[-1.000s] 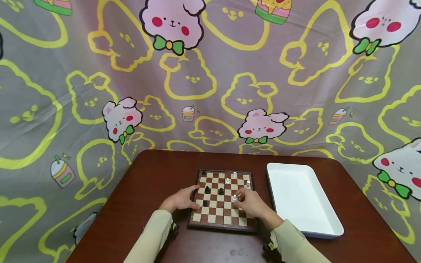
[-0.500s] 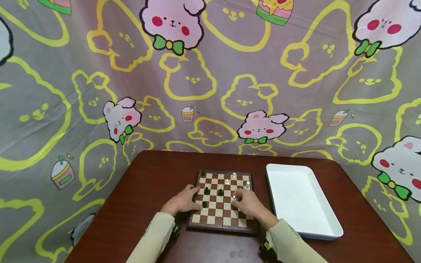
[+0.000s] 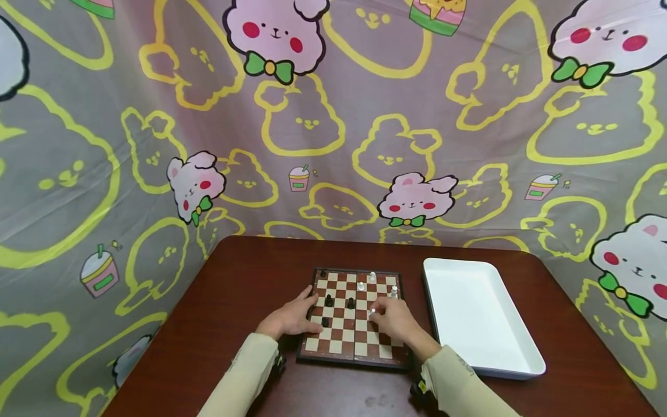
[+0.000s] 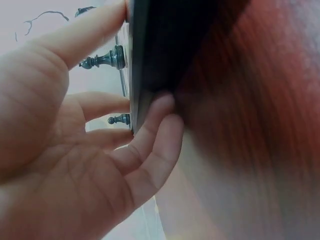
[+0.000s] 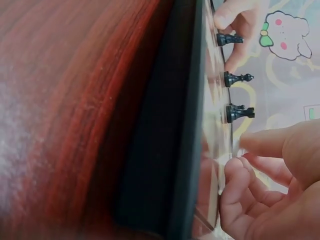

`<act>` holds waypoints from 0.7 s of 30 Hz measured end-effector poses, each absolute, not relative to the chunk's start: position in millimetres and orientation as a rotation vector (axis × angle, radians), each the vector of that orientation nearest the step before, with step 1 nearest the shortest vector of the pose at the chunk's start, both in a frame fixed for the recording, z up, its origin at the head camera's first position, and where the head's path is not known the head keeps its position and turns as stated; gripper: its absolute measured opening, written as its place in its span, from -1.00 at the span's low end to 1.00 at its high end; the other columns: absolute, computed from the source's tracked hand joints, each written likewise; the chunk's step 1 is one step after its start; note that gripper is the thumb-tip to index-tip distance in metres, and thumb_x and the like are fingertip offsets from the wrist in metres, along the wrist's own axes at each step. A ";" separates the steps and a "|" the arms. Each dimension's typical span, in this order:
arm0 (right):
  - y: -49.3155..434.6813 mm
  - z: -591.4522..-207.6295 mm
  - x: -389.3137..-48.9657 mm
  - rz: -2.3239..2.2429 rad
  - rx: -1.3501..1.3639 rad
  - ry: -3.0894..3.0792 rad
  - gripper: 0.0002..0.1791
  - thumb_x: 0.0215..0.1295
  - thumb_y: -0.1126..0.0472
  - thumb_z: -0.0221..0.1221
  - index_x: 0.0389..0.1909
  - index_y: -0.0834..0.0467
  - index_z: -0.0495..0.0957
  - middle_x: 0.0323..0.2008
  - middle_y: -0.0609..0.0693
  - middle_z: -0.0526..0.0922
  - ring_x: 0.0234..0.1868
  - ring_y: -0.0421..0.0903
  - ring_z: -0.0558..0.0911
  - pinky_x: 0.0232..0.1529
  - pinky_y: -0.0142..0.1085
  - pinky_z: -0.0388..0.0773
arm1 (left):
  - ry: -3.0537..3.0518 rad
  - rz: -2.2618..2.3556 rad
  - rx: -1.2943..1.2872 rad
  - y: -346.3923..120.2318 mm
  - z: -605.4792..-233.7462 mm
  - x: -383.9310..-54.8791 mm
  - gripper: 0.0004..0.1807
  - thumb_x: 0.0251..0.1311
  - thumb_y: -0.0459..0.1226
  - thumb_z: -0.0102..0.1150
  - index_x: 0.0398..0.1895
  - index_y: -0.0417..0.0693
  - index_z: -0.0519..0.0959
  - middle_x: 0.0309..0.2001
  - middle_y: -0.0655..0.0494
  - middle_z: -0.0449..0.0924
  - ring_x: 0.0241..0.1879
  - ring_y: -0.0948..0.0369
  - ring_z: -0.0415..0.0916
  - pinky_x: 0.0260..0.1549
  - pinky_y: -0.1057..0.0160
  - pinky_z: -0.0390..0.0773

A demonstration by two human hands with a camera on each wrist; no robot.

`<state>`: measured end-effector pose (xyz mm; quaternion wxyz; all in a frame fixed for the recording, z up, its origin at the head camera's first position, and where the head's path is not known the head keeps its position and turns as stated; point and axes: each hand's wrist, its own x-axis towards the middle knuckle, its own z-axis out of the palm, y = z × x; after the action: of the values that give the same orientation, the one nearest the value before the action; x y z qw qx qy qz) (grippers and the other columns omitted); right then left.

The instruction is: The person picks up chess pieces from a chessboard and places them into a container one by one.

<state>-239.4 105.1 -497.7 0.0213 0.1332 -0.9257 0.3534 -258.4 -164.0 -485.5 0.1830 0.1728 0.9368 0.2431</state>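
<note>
A checkered chessboard (image 3: 333, 346) lies on the table with several black and white pieces standing on it. My left hand (image 3: 288, 317) rests at its left edge, thumb on top and fingers spread; in the left wrist view, two fingers reach down beside the rim. On the right half, my right hand (image 3: 397, 319) pinches a small white chess piece (image 3: 372, 312), mostly hidden by the fingertips. Near my left thumb is a black piece (image 3: 325, 322). A black rook (image 5: 241, 113) and a black bishop (image 5: 239, 78) stand past the right hand in the right wrist view.
To the right of the board stands a white tray (image 3: 532, 366). More white pieces, among them a white chess piece (image 3: 394, 291), stand toward the board's far right. The brown table (image 3: 250, 272) meets a patterned cloth (image 3: 333, 174) behind.
My right fingertips have drawn in around the white piece, covering more of it. The left hand stays at the board's edge, nearly unmoved. The head view has shifted slightly.
</note>
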 end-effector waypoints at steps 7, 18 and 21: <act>111.4 -482.1 -235.3 1.193 0.379 -2.844 -0.93 0.21 0.28 0.24 -0.45 0.11 0.60 -0.55 -0.14 0.56 -0.59 -0.23 0.49 -0.58 -0.32 0.42 | 2.624 0.694 0.484 -163.8 -484.8 -257.5 -0.05 0.08 0.03 0.32 0.46 -0.12 0.10 0.49 -0.10 -0.26 0.36 -0.14 0.04 0.10 -0.13 0.30; 135.2 -448.9 -240.9 1.132 0.343 -2.801 -0.96 0.21 0.22 0.27 -0.39 0.08 0.60 -0.46 -0.17 0.60 -0.51 -0.25 0.52 -0.52 -0.29 0.43 | 2.611 0.711 0.482 -165.1 -485.9 -259.6 -0.04 0.09 0.05 0.31 0.48 -0.06 0.07 0.50 -0.07 -0.28 0.36 -0.14 0.04 0.10 -0.14 0.29; 144.1 -442.6 -244.7 1.113 0.340 -2.802 -0.94 0.21 0.20 0.28 -0.35 0.09 0.60 -0.41 -0.14 0.61 -0.49 -0.24 0.53 -0.48 -0.28 0.45 | 2.605 0.701 0.484 -165.4 -484.8 -259.2 -0.04 0.09 0.05 0.31 0.48 -0.07 0.07 0.50 -0.07 -0.28 0.35 -0.15 0.06 0.09 -0.14 0.30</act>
<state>-244.7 144.1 -442.6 0.0536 0.1120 -0.9222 0.3662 -259.2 -165.4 -484.8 0.1989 0.1729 0.9315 0.2506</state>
